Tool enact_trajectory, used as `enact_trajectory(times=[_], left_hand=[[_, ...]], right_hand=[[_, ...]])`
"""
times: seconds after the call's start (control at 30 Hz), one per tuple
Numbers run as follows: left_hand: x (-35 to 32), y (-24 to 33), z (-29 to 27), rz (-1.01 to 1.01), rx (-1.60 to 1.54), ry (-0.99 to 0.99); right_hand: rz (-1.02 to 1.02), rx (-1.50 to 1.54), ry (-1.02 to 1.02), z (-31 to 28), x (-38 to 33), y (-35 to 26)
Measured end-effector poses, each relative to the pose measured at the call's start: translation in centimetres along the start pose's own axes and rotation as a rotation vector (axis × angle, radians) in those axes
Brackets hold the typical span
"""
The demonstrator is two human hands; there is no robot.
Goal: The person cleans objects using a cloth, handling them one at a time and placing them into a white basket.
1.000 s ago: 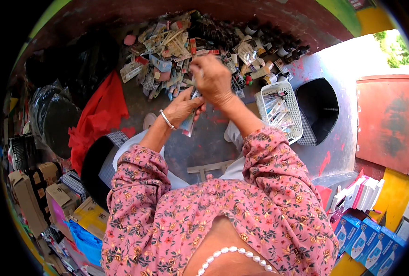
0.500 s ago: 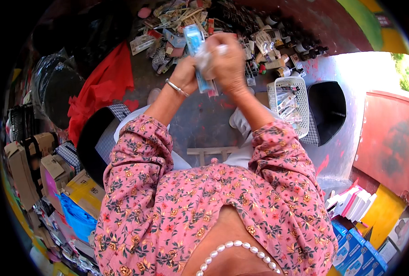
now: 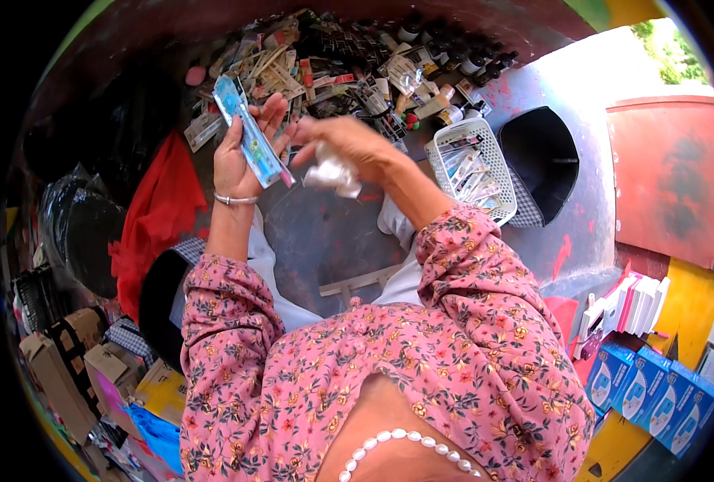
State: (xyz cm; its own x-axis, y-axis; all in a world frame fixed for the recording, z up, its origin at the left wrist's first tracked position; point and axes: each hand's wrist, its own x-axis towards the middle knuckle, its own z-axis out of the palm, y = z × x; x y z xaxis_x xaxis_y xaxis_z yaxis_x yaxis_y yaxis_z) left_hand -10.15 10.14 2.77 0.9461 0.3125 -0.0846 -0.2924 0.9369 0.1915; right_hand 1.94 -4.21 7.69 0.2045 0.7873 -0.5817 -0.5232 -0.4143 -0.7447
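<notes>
In my left hand (image 3: 230, 167), turned palm up, rests a long, flat blue package (image 3: 252, 138) with a clear front. My thumb lies along its near side and the fingers show beyond it. Small coloured shapes show inside the package, but I cannot make out what they are. Just to the right, my right hand (image 3: 355, 146) is closed on a crumpled white cloth (image 3: 334, 177); motion blurs both a little. A gap separates the cloth from the package.
A heap of small packaged goods (image 3: 280, 68) lies ahead, with dark bottles (image 3: 477, 60) at its right. A white basket (image 3: 492, 157) of packets stands right, beside a black bin (image 3: 542, 161). Red cloth (image 3: 160, 209) hangs left. Cardboard boxes (image 3: 59, 377) and blue boxes (image 3: 654, 398) flank me.
My hands have come apart. The left has moved left with the blue package and opened out its palm; the right has drawn the white cloth off the package. The view has shifted.
</notes>
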Motion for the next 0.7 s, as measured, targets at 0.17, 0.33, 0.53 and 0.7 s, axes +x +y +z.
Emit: enact_trajectory(times=[0.17, 0.33, 0.53, 0.7], left_hand=[[-0.2, -1.8, 1.1, -0.048, 0.248, -0.041], [-0.7, -2.0, 0.9, -0.076, 0.275, -0.078], [-0.8, -2.5, 1.2, -0.169, 0.298, -0.133], [-0.1, -2.2, 0.3, -0.107, 0.613, 0.028]], right_hand=[[0.091, -0.082, -0.396, 2.4, -0.2, 1.9], [-0.113, -0.352, -0.315, 2.9, 0.0, 2.7], [-0.096, -0.220, -0.208, 3.9, -2.4, 1.0], [-0.274, -1.078, 0.245, 2.5, -0.6, 2.7]])
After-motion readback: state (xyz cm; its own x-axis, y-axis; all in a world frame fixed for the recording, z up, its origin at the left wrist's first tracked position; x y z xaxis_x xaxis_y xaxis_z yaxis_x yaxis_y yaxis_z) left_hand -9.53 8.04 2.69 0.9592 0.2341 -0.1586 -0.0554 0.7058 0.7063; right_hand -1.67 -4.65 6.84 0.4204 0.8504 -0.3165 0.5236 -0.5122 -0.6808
